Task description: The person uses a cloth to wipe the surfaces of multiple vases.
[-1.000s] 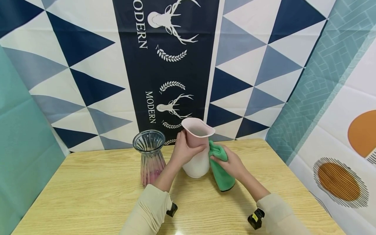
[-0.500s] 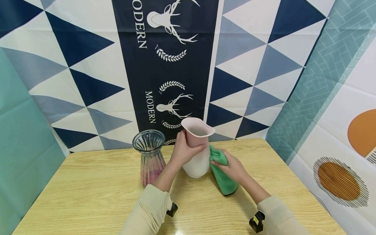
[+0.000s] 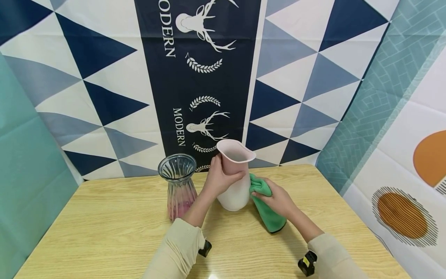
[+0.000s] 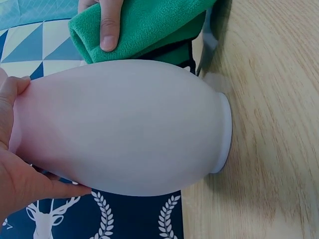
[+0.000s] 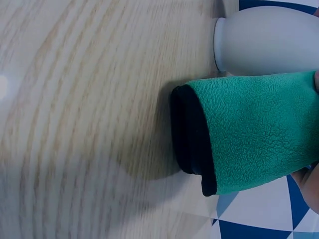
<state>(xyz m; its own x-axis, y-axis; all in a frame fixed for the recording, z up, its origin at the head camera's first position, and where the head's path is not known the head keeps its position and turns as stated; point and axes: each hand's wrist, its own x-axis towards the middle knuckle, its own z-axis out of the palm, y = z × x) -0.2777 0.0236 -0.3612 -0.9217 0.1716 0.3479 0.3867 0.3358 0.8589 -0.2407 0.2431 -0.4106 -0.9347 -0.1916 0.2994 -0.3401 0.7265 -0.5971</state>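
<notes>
A vase (image 3: 235, 190), pink at its wavy rim and white lower down, stands on the wooden table. My left hand (image 3: 218, 178) grips it round the neck, thumb across the front. In the left wrist view the vase (image 4: 134, 129) shows its whole body and its foot on the table. My right hand (image 3: 277, 197) holds a folded green cloth (image 3: 268, 215) against the right side of the vase. The dark-edged end of the cloth (image 5: 259, 129) hangs down in the right wrist view. Some right-hand fingers are hidden behind the cloth.
A ribbed glass vase (image 3: 179, 190), blue-grey above and pink below, stands left of my left forearm. The table (image 3: 104, 232) meets a patterned wall covering (image 3: 205, 85) at the back. Further coverings hang at both sides.
My right hand has slid the cloth a little down along the vase's side, and its lower end has swung right. The left hand and both vases stay about where they were.
</notes>
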